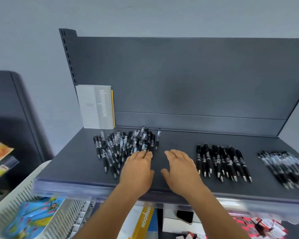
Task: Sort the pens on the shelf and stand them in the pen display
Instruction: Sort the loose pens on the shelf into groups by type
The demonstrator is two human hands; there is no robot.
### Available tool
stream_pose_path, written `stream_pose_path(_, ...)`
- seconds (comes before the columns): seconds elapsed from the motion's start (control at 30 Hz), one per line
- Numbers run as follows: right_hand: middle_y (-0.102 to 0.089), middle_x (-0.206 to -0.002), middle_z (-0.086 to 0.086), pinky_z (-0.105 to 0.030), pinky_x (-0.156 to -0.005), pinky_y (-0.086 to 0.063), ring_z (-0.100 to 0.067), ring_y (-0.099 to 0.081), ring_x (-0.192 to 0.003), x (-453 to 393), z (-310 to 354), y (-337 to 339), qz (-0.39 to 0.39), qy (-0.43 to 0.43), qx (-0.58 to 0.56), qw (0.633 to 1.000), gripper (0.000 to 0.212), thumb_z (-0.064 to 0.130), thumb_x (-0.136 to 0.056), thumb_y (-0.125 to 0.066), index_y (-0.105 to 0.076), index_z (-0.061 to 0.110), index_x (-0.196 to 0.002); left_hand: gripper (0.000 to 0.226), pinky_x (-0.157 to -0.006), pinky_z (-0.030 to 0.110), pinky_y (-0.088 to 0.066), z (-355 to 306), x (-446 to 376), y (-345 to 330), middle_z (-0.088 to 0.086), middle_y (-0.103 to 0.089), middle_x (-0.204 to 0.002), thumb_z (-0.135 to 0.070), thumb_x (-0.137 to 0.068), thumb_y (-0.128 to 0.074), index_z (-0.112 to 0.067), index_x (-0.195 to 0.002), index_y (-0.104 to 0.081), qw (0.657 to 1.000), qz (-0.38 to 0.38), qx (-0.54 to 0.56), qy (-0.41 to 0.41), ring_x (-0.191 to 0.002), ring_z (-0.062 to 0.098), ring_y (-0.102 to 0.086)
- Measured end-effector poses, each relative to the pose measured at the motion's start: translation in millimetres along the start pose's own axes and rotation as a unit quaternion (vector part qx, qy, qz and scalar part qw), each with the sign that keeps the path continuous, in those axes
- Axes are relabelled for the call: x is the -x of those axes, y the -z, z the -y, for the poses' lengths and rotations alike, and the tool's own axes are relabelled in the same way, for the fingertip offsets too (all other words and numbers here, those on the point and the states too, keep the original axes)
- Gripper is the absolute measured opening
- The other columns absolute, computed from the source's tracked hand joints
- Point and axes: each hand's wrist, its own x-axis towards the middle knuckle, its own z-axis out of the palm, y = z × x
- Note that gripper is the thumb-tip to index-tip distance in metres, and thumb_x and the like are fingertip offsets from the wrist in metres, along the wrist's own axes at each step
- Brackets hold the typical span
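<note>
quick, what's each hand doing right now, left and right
Left hand: open, fingertips on the mixed pen pile, gripping nothing.
Right hand: open, flat over the shelf, empty.

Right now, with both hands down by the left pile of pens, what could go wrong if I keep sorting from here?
1. The loose, crisscrossed pile of black and clear pens lies under the left hand's fingertips; a sweep could tangle them further.
2. The right hand rests open beside the sorted row of black pens; a careless move could knock it askew.
3. Near pens lie toward the dark shelf's front edge and could roll off.
</note>
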Motion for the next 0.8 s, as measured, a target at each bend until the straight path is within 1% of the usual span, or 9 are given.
stream_pose_path(0.2,-0.020,-0.155,-0.001,-0.035,-0.117,-0.013,-0.020,-0.012,-0.145,-26,5,-12,0.028,0.004,-0.001,1.000,0.059,0.033,-0.097,-0.045,-0.021,0.017,-0.149,0.062,-0.117,0.031,-0.019,18,-14,-2,-0.002,-0.029,-0.152,-0.033,-0.096,-0.049,-0.017,-0.149,-0.022,1.000,0.005,0.003,0.027,-0.141,0.018,-0.021)
stream_pose_path(0.43,-0.022,-0.155,0.000,-0.036,-0.116,-0.017,-0.020,-0.015,-0.143,-64,0,-24,0.057,0.019,-0.007,0.998,0.054,0.025,-0.098,-0.042,-0.023,0.018,-0.149,0.059,-0.115,0.032,-0.020,17,-43,-9,0.001,-0.028,-0.152,-0.029,-0.096,-0.048,-0.017,-0.148,-0.024,0.999,0.017,-0.020,0.033,-0.142,0.019,-0.021)
stream_pose_path(0.47,-0.021,-0.154,0.001,-0.036,-0.115,-0.018,-0.020,-0.015,-0.143,-69,0,-26,0.062,0.026,-0.009,0.998,0.053,0.024,-0.098,-0.041,-0.023,0.019,-0.148,0.057,-0.114,0.032,-0.021,17,-48,-10,0.002,-0.029,-0.152,-0.027,-0.096,-0.047,-0.017,-0.148,-0.025,0.999,0.022,-0.027,0.036,-0.141,0.020,-0.022)
stream_pose_path(0.53,-0.024,-0.153,0.000,-0.037,-0.114,-0.023,-0.021,-0.020,-0.141,-77,0,-31,0.073,0.041,-0.015,0.996,0.050,0.026,-0.099,-0.040,-0.027,0.020,-0.147,0.052,-0.108,0.032,-0.029,16,-56,-12,0.005,-0.035,-0.145,-0.024,-0.096,-0.047,-0.016,-0.144,-0.031,0.997,0.034,-0.052,0.048,-0.134,0.023,-0.029)
stream_pose_path(0.6,-0.033,-0.145,-0.002,-0.037,-0.107,-0.034,-0.023,-0.030,-0.133,-82,1,-35,0.077,0.042,-0.022,0.996,0.045,0.033,-0.099,-0.039,-0.035,0.023,-0.143,0.044,-0.099,0.032,-0.037,14,-60,-11,0.007,-0.039,-0.137,-0.021,-0.096,-0.048,-0.016,-0.138,-0.039,0.994,0.049,-0.072,0.069,-0.127,0.024,-0.035)
stream_pose_path(0.67,-0.041,-0.131,-0.004,-0.036,-0.096,-0.042,-0.024,-0.038,-0.122,-86,1,-36,0.067,0.022,-0.034,0.997,0.039,0.039,-0.098,-0.042,-0.045,0.023,-0.133,0.037,-0.092,0.033,-0.043,11,-60,-10,0.007,-0.043,-0.131,-0.016,-0.096,-0.048,-0.016,-0.132,-0.044,0.991,0.060,-0.068,0.095,-0.123,0.024,-0.042)
stream_pose_path(0.73,-0.044,-0.122,-0.007,-0.035,-0.086,-0.045,-0.026,-0.045,-0.113,-89,2,-36,0.051,0.000,-0.045,0.998,0.036,0.041,-0.096,-0.045,-0.048,0.021,-0.126,0.030,-0.084,0.034,-0.047,7,-61,-10,0.007,-0.049,-0.125,-0.011,-0.096,-0.045,-0.013,-0.126,-0.049,0.989,0.064,-0.055,0.119,-0.117,0.024,-0.049)
stream_pose_path(0.8,-0.045,-0.118,-0.009,-0.034,-0.080,-0.044,-0.027,-0.050,-0.107,-92,5,-35,0.043,-0.015,-0.048,0.998,0.036,0.040,-0.095,-0.049,-0.047,0.017,-0.123,0.025,-0.078,0.033,-0.046,4,-62,-9,0.007,-0.053,-0.120,-0.010,-0.096,-0.043,-0.010,-0.119,-0.054,0.987,0.063,-0.053,0.136,-0.112,0.025,-0.054)
